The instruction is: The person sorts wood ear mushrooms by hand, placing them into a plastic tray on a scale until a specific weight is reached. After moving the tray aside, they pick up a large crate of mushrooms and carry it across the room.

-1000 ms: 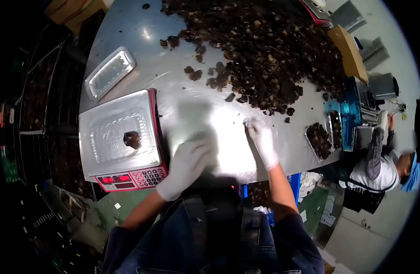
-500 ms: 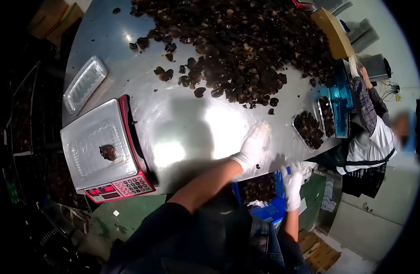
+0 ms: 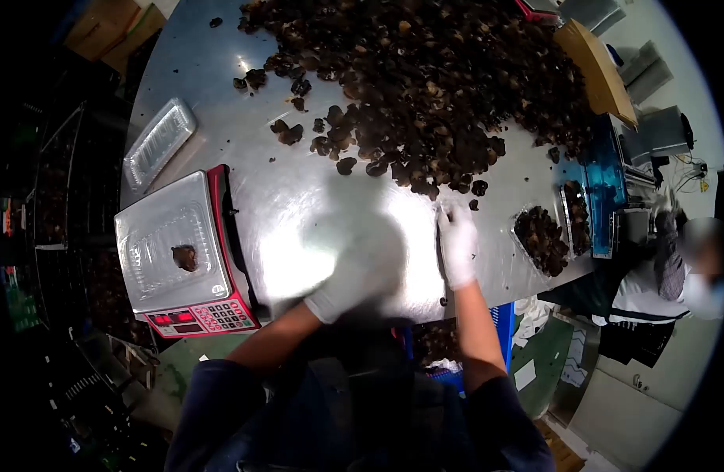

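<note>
My right hand point(image 3: 459, 245), in a white glove, is low over the metal table point(image 3: 299, 189). Its fingers are slightly apart and point at the near edge of a large heap of dark wood ear mushrooms point(image 3: 425, 102); no object shows in them. My left hand point(image 3: 356, 277), also gloved, is smeared by motion above the bright near part of the table, so its fingers are unclear. To its left stands a red-edged digital scale point(image 3: 173, 244). On the scale's plate sits a clear plastic tray point(image 3: 153, 271) with one wood ear mushroom point(image 3: 184, 257) in it.
Another clear tray point(image 3: 159, 145) lies behind the scale. At right are filled trays of mushrooms point(image 3: 541, 241) beside a blue container point(image 3: 600, 189). A blue basket point(image 3: 504, 326) stands below the table edge. A co-worker point(image 3: 653, 283) is at the right.
My right hand has come up from the basket onto the table near the heap. My left hand has swung left toward the scale. The co-worker's arms have drawn back from the cardboard box.
</note>
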Demonstrator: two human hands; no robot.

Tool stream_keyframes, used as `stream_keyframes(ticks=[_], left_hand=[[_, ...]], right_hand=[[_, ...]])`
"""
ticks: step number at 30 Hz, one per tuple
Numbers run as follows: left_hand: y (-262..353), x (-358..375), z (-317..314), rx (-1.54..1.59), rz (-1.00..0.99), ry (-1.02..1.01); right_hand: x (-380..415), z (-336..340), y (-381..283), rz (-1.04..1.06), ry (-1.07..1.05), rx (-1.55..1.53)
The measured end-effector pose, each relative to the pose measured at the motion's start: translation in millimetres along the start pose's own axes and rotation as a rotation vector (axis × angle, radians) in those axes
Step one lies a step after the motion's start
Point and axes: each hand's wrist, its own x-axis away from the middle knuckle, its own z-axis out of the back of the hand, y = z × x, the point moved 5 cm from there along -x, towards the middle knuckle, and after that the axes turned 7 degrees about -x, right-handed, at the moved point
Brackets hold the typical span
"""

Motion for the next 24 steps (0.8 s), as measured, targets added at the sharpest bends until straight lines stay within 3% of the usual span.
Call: stream_keyframes(ticks=[1,2,3,5,6,7,8,10,12,15,17,19,22,24], left_hand=[[-23.4,3.9,13.8,0.013,0.184,0.096],[-41.8,-3.6,30.6,-0.025,0.307,0.053],[-69.6,-4.9,35.7,-0.002,0.498,0.070],[-108.0,-19.4,61.8,-0.135,0.523,0.434],[-132.3,-29.9,70.0,-0.239,0.467,0.527],[-151.9,-43.7,76.0,-0.263,0.654,0.548],[-171.6,-56.6,76.5,-0.299,0.782,0.521],[-200.4,-82.0,68.1,-0.325,0.794,0.520],[-196.4,-107.0,54.3,-0.478,0.637,0.349],[-139.4,-109.8,32.1,-0.431,0.382,0.164],[-113.0,-90.1,8.3,-0.400,0.309,0.101],[-88.7,-62.9,2.3,-0.311,0.332,-0.004],[-64.7,-18.0,18.7,-0.231,0.330,0.027],[-57.6,7.6,37.7,-0.214,0.406,0.058]], right_hand=[[17.7,21.7,2.9,-0.015,-0.073,0.096],[38.8,47.3,7.3,-0.027,-0.149,0.191],[65.2,67.1,38.4,-0.132,-0.383,0.460],[110.9,116.4,96.2,-0.270,-0.677,0.637],[115.1,144.9,79.2,-0.226,-0.705,0.503],[119.9,159.2,96.2,-0.398,-0.902,0.686],[97.0,158.6,60.1,-0.343,-0.864,0.599],[61.7,139.6,39.7,-0.234,-0.431,0.384],[5.6,92.1,-18.9,0.125,-0.142,0.151],[-59.0,16.0,-62.1,0.259,0.092,0.202],[-78.3,-39.8,-58.5,0.190,0.119,0.294],[-66.8,-62.7,-77.2,0.298,0.036,0.224],[-9.5,-83.1,-80.8,0.429,-0.083,0.300],[27.6,-69.6,-92.6,0.437,-0.161,0.184]])
